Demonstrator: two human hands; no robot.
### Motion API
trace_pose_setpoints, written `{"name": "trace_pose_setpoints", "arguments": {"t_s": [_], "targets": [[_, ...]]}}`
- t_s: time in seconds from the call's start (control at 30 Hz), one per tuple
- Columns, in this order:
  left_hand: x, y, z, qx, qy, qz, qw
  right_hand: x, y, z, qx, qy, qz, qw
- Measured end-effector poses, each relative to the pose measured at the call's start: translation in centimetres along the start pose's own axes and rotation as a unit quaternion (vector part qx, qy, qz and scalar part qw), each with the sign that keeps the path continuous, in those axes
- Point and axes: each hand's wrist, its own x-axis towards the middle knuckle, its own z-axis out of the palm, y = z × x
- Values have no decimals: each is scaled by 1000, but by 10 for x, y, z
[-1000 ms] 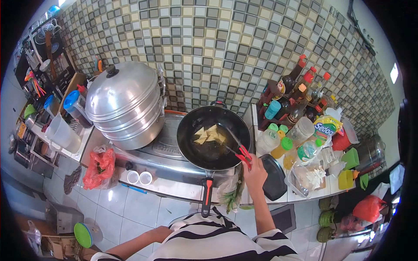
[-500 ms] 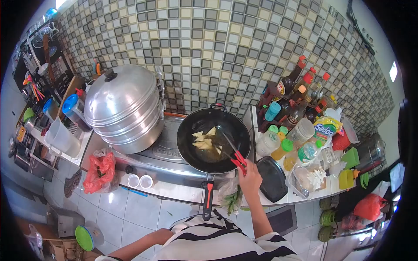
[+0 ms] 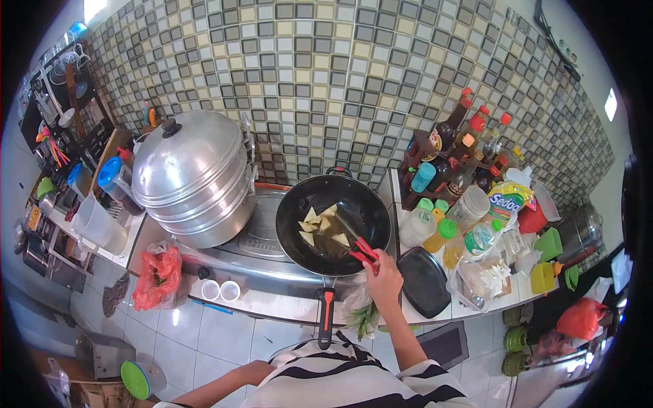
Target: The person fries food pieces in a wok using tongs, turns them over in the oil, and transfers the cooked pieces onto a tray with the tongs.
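A black wok sits on the stove, its black and red handle pointing toward my body. Several pale triangular pieces lie in a little oil at its middle. My right hand is closed on red-handled tongs, whose metal tips reach into the wok among the pieces. Whether the tips hold a piece is not clear. My left hand rests against the striped shirt near my waist, its fingers mostly hidden by the fabric.
A large steamer pot stands left of the wok, with a red plastic bag and two white cups below it. On the right are a black tray, jars, sauce bottles and a clear container.
The tongs and my right hand have moved left and toward the middle of the wok. The triangular pieces have shifted and spread. My left hand stays by my waist.
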Motion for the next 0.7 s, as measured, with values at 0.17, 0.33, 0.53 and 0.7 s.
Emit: {"name": "trace_pose_setpoints", "arguments": {"t_s": [0.17, 0.33, 0.53, 0.7], "targets": [[-1, 0, 0, 9, -5, 9, 1000, 27, 18, 10, -26, 44, 41, 998], [-1, -4, 6, 21, 9, 14, 1000, 50, 30, 23, -38, 97, 0, 995], [-2, -7, 7, 1, 9, 17, 1000, 50, 21, 30, -43, 24, -73, 996], [-6, -3, 6, 12, 4, 9, 1000, 27, 4, 7, -47, -43, -108, 992]]}}
